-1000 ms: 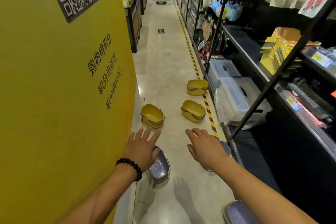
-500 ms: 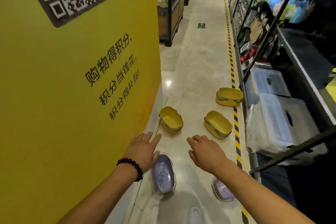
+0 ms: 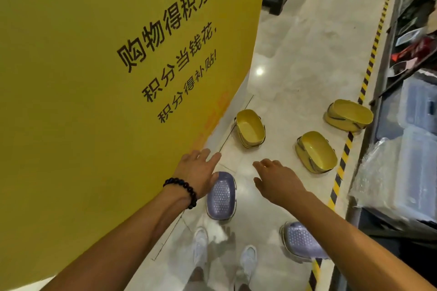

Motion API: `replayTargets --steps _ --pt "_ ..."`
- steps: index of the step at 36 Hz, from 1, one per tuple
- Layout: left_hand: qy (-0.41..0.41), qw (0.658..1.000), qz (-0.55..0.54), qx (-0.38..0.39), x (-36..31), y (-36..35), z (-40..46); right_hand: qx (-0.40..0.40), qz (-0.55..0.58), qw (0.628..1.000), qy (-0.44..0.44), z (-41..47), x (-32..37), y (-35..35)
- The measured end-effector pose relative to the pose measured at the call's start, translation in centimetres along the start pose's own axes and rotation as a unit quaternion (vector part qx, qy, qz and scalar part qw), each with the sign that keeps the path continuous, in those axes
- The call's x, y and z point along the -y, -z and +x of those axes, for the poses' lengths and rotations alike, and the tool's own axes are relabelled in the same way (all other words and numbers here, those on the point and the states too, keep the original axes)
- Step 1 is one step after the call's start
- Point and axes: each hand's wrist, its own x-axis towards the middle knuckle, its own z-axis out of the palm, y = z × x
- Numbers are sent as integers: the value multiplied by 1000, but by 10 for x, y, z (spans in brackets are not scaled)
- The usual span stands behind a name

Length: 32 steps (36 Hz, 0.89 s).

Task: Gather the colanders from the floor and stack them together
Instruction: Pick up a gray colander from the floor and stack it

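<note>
five colanders on floor, none stacked: two purple colanders (image 3: 221, 196) near feet, three yellow colanders (image 3: 315, 151) ahead. left hand (image 3: 197, 171) and right hand (image 3: 277, 178) open, empty. risks: stepping on purple ones; knocking into yellow wall (image 3: 94, 101).

Left hand (image 3: 197, 170) overlaps near end of the left purple colander (image 3: 221, 196); contact cannot be told. Right forearm (image 3: 354, 243) hides the right edge of the second purple colander (image 3: 299, 240). Shelving (image 3: 411, 125) on the right blurred and cut by frame edge; contents in the clear bins (image 3: 406, 165) unreadable. White shoes (image 3: 247, 260) smeared by blur. Yellow wall (image 3: 71, 101) cut off at top and left. Both arms run out of frame at bottom.
</note>
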Motion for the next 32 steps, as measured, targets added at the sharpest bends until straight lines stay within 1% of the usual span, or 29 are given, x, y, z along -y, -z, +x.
replayTargets --steps 4,8,16,21,24,29,32 --pt "-1 1000 -14 16 13 -26 20 10 14 1000 -14 22 1 -21" --pt "7 998 1 61 24 -57 47 23 23 999 -36 43 0 -47" --pt "-63 995 54 58 40 -140 98 22 35 995 -88 87 -5 -127" --pt "-85 991 58 88 46 -207 139 41 82 989 -118 110 -6 -196" --pt "-109 986 55 111 49 -257 162 66 110 983 -135 118 -7 -244" --pt "-148 979 55 127 61 -340 200 106 146 970 -160 133 -9 -331" --pt "-164 975 57 136 68 -393 225 105 188 957 -194 144 -6 -388"
